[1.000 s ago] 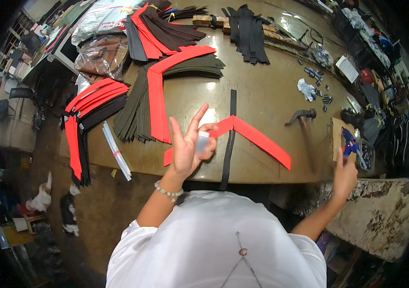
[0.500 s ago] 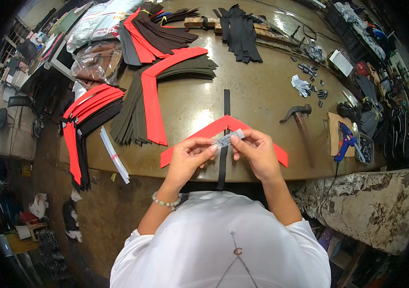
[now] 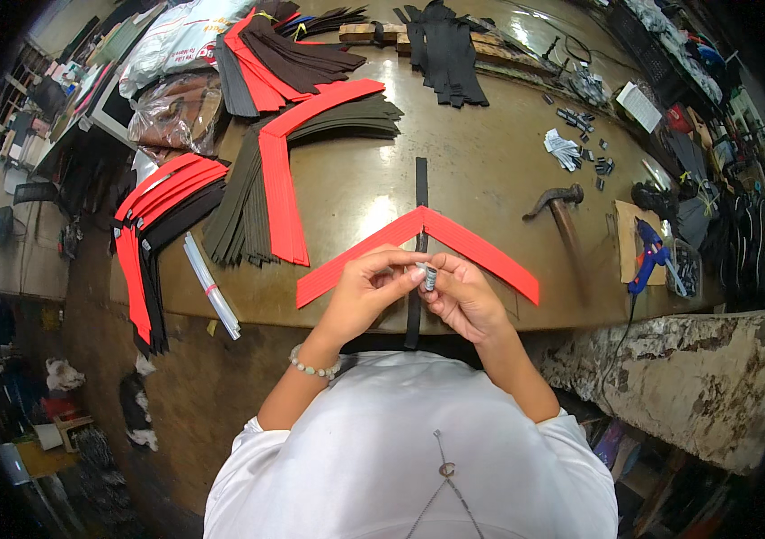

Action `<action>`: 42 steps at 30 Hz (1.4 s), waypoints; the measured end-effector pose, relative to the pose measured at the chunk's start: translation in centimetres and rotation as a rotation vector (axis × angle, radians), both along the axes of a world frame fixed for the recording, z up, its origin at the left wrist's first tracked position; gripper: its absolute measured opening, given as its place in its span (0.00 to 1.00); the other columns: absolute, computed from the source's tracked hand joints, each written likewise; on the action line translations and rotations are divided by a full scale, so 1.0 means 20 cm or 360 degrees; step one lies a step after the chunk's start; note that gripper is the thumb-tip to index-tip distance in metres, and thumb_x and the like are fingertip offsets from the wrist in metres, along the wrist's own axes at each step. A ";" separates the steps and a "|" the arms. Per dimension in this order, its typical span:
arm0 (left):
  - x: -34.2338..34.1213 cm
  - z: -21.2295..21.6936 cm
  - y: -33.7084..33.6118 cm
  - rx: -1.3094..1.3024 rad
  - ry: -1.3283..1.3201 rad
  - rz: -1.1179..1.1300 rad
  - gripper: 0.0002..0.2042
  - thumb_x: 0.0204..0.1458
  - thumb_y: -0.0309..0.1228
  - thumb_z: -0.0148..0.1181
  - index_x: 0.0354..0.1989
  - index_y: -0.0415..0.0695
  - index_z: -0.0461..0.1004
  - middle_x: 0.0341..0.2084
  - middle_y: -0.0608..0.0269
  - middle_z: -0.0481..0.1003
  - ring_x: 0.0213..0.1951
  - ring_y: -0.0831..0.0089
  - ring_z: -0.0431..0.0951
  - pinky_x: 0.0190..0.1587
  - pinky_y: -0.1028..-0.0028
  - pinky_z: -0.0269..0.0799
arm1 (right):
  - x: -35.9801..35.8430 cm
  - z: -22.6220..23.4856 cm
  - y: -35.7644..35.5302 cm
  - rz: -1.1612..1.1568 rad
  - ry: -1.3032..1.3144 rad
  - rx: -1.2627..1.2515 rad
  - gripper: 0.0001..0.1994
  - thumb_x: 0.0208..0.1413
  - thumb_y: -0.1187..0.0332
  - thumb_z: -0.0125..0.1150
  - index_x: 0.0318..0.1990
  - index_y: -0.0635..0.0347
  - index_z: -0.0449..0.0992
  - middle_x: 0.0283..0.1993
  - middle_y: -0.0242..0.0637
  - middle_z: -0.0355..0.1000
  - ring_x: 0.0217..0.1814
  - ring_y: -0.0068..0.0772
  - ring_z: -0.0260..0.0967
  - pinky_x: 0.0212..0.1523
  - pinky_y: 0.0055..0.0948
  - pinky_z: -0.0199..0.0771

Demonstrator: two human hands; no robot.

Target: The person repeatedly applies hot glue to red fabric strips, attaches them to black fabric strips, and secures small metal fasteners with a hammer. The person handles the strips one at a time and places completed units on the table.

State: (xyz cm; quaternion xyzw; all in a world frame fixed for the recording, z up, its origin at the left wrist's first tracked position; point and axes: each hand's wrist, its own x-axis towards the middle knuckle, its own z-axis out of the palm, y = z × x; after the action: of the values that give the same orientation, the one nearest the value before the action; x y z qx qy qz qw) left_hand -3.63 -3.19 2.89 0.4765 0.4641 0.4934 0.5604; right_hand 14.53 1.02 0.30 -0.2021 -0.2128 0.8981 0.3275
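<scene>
Both of you at work here: your left grip [image 3: 360,292] and right grip [image 3: 470,304] pinch a small, curled grey-and-white label [image 3: 430,279], up above the brown worktop [image 3: 356,184]'s near edge. Just beyond, the flat, bright red V-shaped strip [image 3: 481,252] lies with its peak across a narrow black strap [image 3: 422,182]; a wooden-handled metal hammer [image 3: 563,221] rests off right.

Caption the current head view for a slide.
A person's left hand and right hand hold a small grey-white tag near a bent red strip on a worktable.
</scene>
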 end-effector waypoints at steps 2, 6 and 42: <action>0.00 0.01 -0.01 0.0158 0.0172 0.0166 0.10 0.51 0.22 0.66 0.42 0.39 0.80 0.38 0.63 0.78 0.40 0.77 0.74 0.40 0.77 0.71 | 0.02 0.01 0.01 0.0114 0.0032 -0.0062 0.09 0.63 0.67 0.59 0.44 0.63 0.71 0.35 0.34 0.74 0.32 0.21 0.72 0.29 0.18 0.75; -0.05 0.04 0.03 0.1291 0.1168 0.0392 0.12 0.42 0.18 0.69 0.37 0.42 0.82 0.35 0.60 0.79 0.38 0.68 0.76 0.38 0.72 0.73 | 0.05 0.05 0.03 0.0346 0.0059 -0.0179 0.10 0.64 0.67 0.57 0.45 0.66 0.71 0.37 0.39 0.75 0.33 0.24 0.75 0.31 0.22 0.81; 0.02 -0.04 0.17 -0.0065 0.0750 0.0309 0.12 0.55 0.34 0.66 0.35 0.34 0.81 0.21 0.65 0.78 0.25 0.82 0.74 0.28 0.78 0.69 | 0.01 0.09 0.17 -0.0262 -0.1513 0.1250 0.10 0.57 0.67 0.66 0.36 0.69 0.79 0.28 0.33 0.76 0.28 0.17 0.71 0.29 0.20 0.71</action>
State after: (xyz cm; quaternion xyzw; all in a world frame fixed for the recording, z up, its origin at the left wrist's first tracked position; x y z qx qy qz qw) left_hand -3.14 0.15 2.04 0.5202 0.6352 0.4108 0.3965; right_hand 14.76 4.41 2.08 -0.4601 -0.6335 0.5365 0.3150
